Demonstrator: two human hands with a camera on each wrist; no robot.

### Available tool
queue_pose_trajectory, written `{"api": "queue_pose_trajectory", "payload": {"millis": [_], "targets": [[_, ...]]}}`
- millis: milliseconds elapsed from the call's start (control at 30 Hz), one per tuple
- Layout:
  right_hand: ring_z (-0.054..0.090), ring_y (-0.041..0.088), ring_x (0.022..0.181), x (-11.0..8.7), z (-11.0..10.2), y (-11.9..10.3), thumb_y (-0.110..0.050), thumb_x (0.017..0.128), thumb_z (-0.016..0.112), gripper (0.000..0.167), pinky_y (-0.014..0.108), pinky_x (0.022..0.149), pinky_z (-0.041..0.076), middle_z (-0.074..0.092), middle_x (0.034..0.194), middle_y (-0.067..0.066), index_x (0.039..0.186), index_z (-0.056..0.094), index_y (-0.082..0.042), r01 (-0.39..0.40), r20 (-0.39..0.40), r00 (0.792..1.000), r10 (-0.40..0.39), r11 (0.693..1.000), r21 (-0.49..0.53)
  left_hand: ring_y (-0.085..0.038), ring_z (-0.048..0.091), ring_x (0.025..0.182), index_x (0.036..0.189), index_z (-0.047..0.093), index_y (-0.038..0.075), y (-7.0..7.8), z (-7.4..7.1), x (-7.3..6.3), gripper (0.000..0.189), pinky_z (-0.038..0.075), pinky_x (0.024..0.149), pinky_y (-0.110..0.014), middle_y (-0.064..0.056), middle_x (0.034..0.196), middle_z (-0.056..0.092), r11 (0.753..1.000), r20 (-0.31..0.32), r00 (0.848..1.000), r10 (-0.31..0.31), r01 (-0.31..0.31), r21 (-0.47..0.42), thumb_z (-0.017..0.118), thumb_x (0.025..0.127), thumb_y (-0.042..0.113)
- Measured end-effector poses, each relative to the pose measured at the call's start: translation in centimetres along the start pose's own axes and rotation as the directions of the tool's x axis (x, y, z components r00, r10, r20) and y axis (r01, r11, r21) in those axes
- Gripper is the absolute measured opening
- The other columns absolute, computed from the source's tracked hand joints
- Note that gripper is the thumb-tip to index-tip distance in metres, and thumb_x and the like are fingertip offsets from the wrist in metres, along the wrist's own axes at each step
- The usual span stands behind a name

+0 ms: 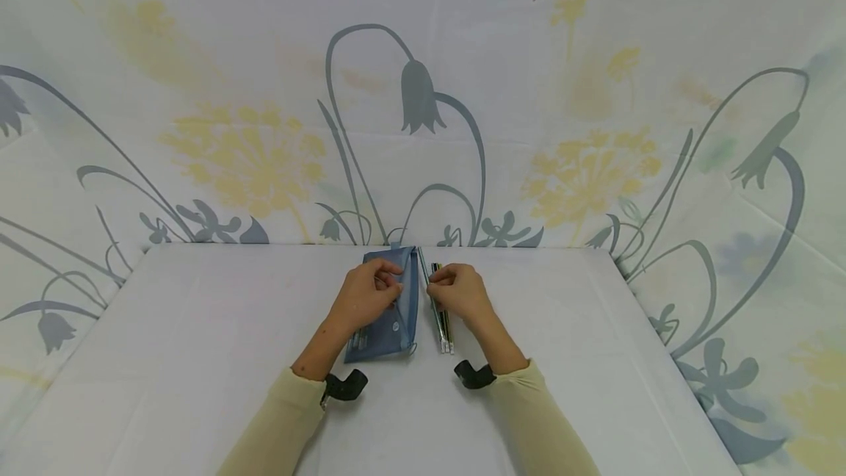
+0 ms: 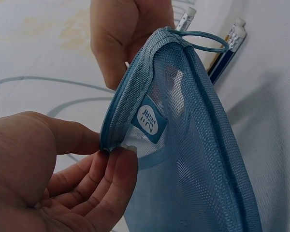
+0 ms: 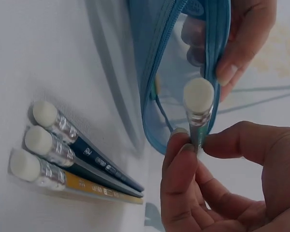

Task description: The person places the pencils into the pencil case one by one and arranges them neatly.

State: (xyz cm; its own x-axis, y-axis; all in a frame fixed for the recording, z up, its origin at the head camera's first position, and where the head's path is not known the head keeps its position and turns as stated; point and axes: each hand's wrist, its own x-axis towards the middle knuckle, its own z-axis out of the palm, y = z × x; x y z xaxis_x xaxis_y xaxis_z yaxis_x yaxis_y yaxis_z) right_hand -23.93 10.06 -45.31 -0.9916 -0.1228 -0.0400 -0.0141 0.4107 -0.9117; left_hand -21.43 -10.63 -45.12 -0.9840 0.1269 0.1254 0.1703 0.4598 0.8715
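A blue mesh zip pouch (image 1: 383, 336) lies on the table with its zipper open. My left hand (image 1: 363, 294) is over it, and in the left wrist view the thumb and fingers pinch the zipper edge (image 2: 130, 96). My right hand (image 1: 464, 294) pinches a green pencil (image 3: 199, 104) with a white eraser end, close to the pouch opening. Several pencils (image 3: 101, 162) with white erasers, dark blue and yellow among them, lie side by side on the table beside the pouch. Through the mesh, slim items (image 1: 360, 339) show inside.
The white table (image 1: 218, 358) extends around the hands. A flower-patterned cloth (image 1: 423, 167) stands behind its far edge. A thin cord loop (image 2: 205, 41) hangs at the pouch's zipper end.
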Motion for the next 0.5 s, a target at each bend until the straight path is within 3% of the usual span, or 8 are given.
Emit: {"api": "queue_pose_trajectory", "payload": {"millis": [500], "targets": [[0.072,0.017,0.065,0.0,1.8,0.5,-0.004,0.095,0.072,0.017,0.038,0.067,0.063,0.076,0.092,0.014,0.108,0.076,0.005,0.009,0.002,1.000,-0.010,0.996,0.092,-0.014,0.069,0.070,0.124,0.071,-0.002,0.1,-0.2,-0.1,0.027,0.056,0.064,-0.032,-0.007,0.093,0.070,1.000,0.008,1.000,0.006,-0.006,-0.007,0.072,0.099,0.009]]}}
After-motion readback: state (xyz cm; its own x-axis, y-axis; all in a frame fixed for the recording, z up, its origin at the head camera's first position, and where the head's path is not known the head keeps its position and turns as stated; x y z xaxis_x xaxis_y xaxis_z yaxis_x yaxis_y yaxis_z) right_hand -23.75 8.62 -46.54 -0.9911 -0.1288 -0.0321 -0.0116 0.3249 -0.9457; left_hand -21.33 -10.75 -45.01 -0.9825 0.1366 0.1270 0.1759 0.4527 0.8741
